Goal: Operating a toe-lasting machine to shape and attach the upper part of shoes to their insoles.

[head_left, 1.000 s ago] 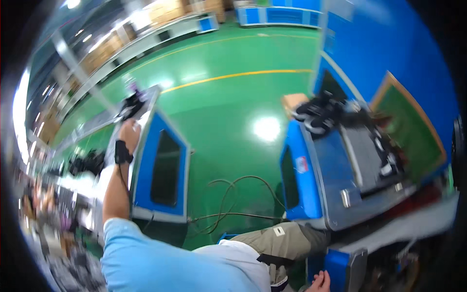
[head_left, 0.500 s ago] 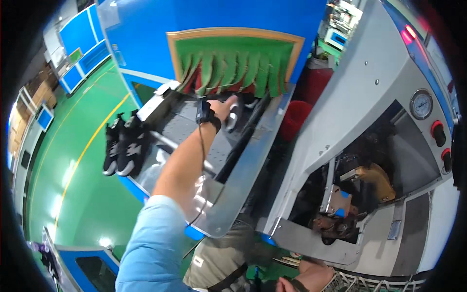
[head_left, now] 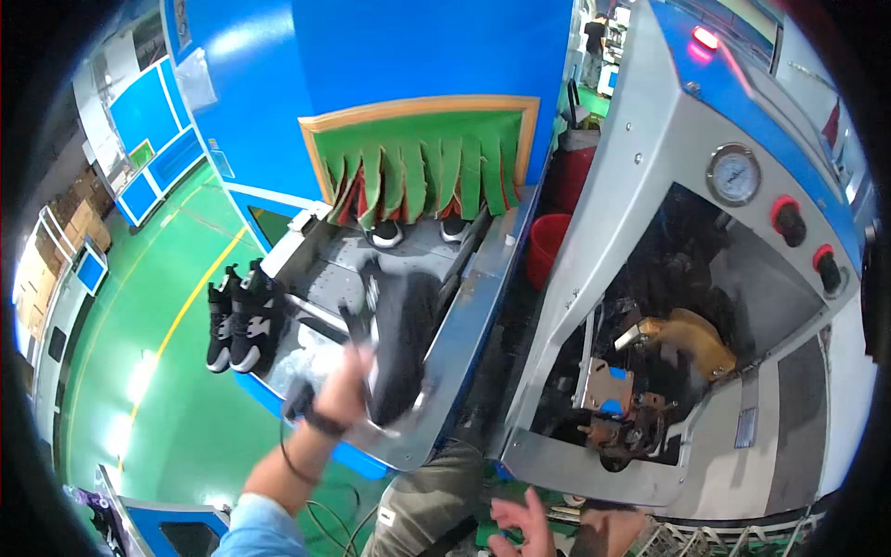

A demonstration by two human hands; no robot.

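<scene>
My left hand (head_left: 345, 385) is closed around a black sneaker (head_left: 406, 343), blurred by motion, lifted over the near part of a metal conveyor. White marks show along the shoe's side. Low in the picture my right hand (head_left: 524, 527) is open, fingers apart and holding nothing, in front of the grey press. Two more shoes poke white toes out under the green strip curtain: a left one (head_left: 384, 235) and a right one (head_left: 453, 228). A pair of black sneakers (head_left: 238, 320) with white soles stands at the conveyor's left edge.
Behind the conveyor rises a blue machine housing (head_left: 408, 56). The press (head_left: 557, 371) on the right has a gauge (head_left: 733, 174), two red-collared knobs and an opening with metal clamps. A red bucket (head_left: 546, 249) stands between the machines. Wire racking (head_left: 733, 538) lines the lower right.
My left hand has drawn back from the curtain toward me, now with a black sneaker in it. My right hand has risen further into view, fingers spread. The view has shifted slightly.
</scene>
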